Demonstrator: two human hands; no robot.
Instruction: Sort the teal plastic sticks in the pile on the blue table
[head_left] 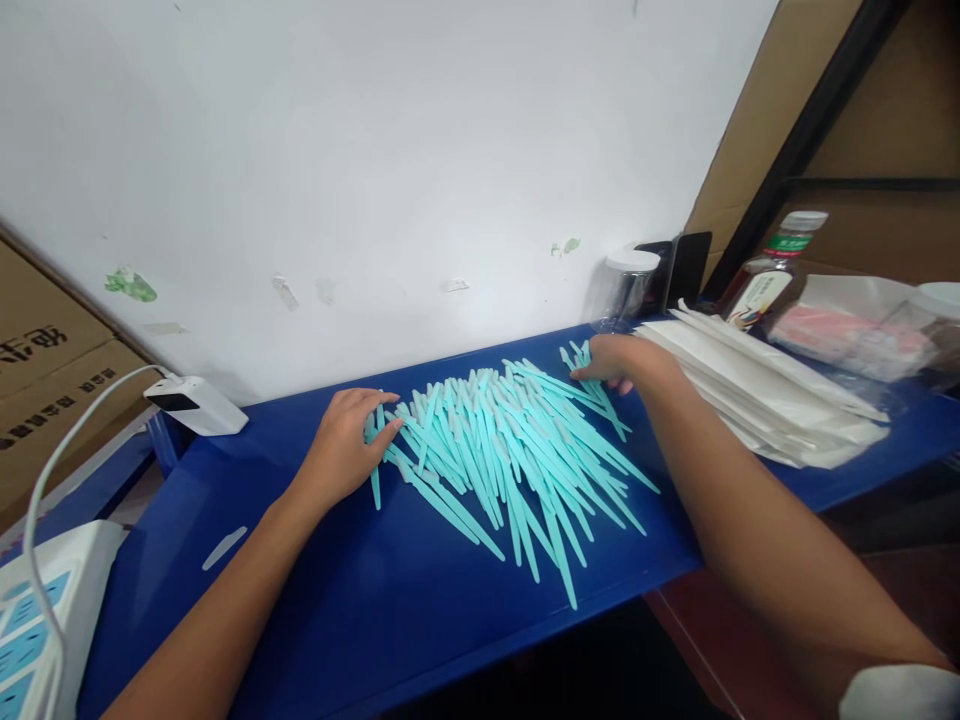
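Observation:
A fanned heap of slim turquoise eyebrow razors (487, 430) with pale covered heads lies on the blue table (337, 610), tapered handles toward me. At the heap's left end is my left hand (351, 440), thumb and fingers apart, touching the outermost razors. My right hand (611, 360) is at the far right end, fingers curled down on a small bunch of razors (600, 395) lying slightly apart from the main heap. The hand itself partly covers that bunch.
To the right lie white paper bags (765, 390), a clear jar (626, 290), a bottle (765, 270) and a pink package (851, 335). At left are a power strip (97, 580), a white device (196, 405) with a cable and a pale flat piece (224, 548). A wall stands behind.

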